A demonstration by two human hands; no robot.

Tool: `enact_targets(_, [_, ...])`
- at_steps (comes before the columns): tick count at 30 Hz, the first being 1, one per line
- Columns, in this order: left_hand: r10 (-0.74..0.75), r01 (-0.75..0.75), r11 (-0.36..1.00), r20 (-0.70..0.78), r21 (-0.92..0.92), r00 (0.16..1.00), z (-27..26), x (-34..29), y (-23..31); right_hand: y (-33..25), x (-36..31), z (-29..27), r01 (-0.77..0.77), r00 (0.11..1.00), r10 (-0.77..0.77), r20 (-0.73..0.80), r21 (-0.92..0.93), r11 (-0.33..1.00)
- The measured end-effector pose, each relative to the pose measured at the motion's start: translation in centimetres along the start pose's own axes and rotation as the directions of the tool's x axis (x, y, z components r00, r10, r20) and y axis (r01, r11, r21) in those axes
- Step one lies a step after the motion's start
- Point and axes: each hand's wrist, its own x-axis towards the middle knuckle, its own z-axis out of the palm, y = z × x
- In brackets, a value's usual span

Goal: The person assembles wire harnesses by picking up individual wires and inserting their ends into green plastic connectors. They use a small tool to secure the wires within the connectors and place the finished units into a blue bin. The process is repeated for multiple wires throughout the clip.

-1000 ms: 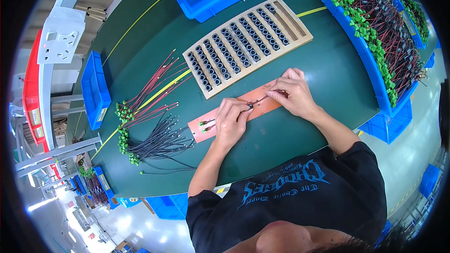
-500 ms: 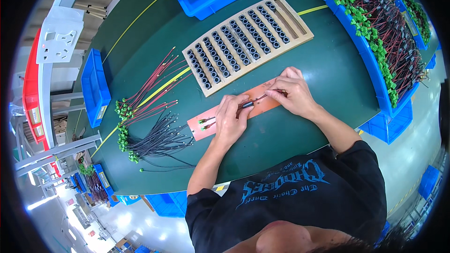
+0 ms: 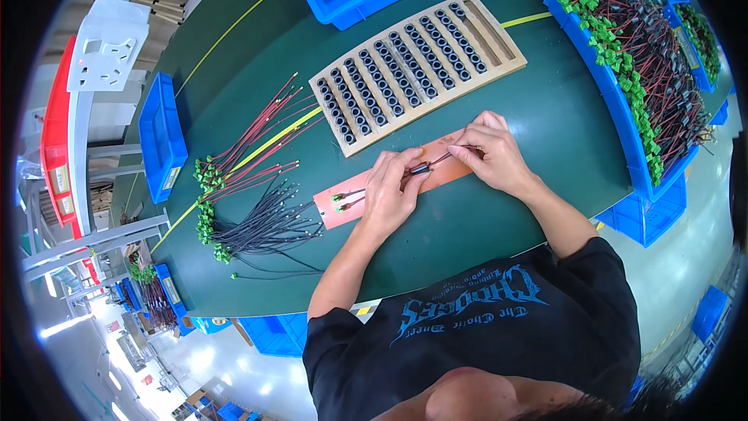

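- Two bare hands on my head cam, my only view. They're near each other but apart, with a short run of wire showing between them.
- Left hand [image 3: 392,187]: fingers curled over the board, thumb and fingertips closed around a black sleeve [image 3: 421,168] that pokes out toward the other hand. Can't make out what's tucked under the palm.
- Right hand [image 3: 496,154]: thumb and forefinger pinching a dark reddish wire [image 3: 442,160] that runs over to the sleeve.
- Under both hands I've got an orange-pink board [image 3: 448,176], sticking out past the left hand's outer side, where two green connectors [image 3: 340,208] lie on it.
- Just beyond the hands sits a wooden rack [image 3: 516,60] with rows of black cylinders [image 3: 396,72].
- Left of the left hand: red wires [image 3: 261,117] fanned out farther off, black wires [image 3: 257,226] closer in, with green ends.
- Well right of the right hand, a blue bin [image 3: 600,86] is heaped with wires and green connectors.
- Farthest past the hands, beyond the rack, I see a blue tray [image 3: 405,5].
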Motion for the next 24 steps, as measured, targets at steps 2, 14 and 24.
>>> enact_targets(2, [0.016,-0.016,0.999,0.014,0.037,1.0,-0.4,0.1,0.4,0.1,-0.1,0.0,0.006,1.0,-0.006,-0.002,-0.005,1.0])
enact_targets(14, [-0.056,0.024,0.998,0.565,0.064,0.823,-1.7,8.7,2.0,0.4,0.1,-0.1,0.029,0.999,-0.027,-0.042,0.051,0.998])
enact_targets(24, [-0.288,0.291,0.948,0.746,0.132,0.601,0.1,11.1,2.4,1.1,-0.3,0.0,0.019,1.0,-0.018,-0.005,0.103,0.995])
